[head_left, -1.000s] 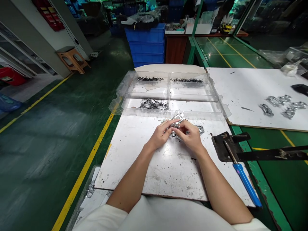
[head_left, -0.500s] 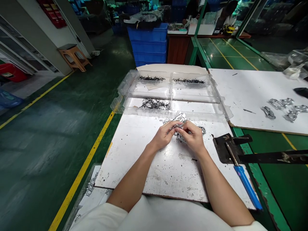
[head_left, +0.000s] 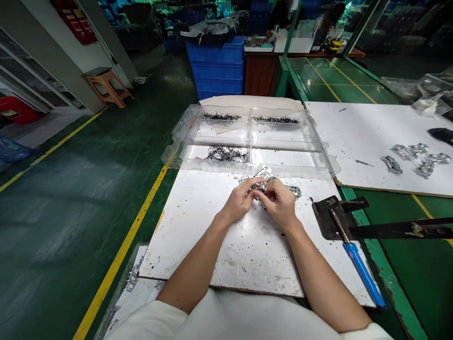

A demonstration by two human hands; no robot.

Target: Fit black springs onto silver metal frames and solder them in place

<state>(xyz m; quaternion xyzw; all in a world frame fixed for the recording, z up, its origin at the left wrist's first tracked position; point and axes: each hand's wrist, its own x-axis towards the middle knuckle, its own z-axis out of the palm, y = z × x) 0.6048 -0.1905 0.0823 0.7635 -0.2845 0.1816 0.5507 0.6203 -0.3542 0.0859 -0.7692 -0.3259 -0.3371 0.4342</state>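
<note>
My left hand (head_left: pixel 241 200) and my right hand (head_left: pixel 281 203) meet over the white board, fingers curled together around a small metal part that they mostly cover. Both are closed. Beneath and just beyond the fingers lies a pile of shiny silver metal parts (head_left: pixel 294 191), partly hidden by the hands. Behind the pile stands a clear plastic tray (head_left: pixel 250 137) with compartments. Thin black pieces (head_left: pixel 226 154) fill its front left compartment, and more black pieces (head_left: pixel 276 119) lie in the back ones.
A blue-handled tool (head_left: pixel 364 274) rests by a dark metal bracket (head_left: pixel 327 219) at the board's right edge. On the right-hand board (head_left: pixel 354 127) sit several silver parts (head_left: pixel 423 167). Blue crates (head_left: pixel 217 68) stand behind the tray. A person is in the back.
The fingers of my right hand have shifted slightly, with the thumb lower and a little apart from the left fingertips. The whole view has moved slightly.
</note>
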